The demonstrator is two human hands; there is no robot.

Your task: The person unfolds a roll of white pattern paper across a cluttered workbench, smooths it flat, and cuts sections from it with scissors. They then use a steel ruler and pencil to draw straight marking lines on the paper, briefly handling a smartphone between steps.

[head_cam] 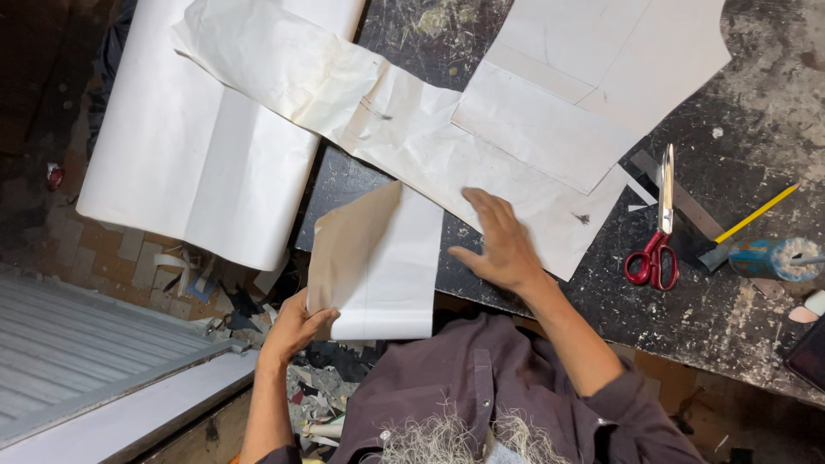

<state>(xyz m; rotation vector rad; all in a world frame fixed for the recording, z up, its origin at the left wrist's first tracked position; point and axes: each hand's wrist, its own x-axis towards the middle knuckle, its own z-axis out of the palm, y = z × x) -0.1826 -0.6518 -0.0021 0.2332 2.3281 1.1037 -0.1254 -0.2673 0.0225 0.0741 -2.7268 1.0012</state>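
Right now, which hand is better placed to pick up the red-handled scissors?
Right. The right hand lies flat and free on the long paper strip, nearer the scissors; the left hand holds the folded sheet.

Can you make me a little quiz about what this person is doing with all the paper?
1. True or false: the left hand holds a folded paper piece by its lower corner.
2. What does the right hand press on: A the red-handled scissors, B the long creased paper, C the yellow pencil?
3. Fill in: the scissors lie on the dark ___.

Key: 1 true; 2 B; 3 table.
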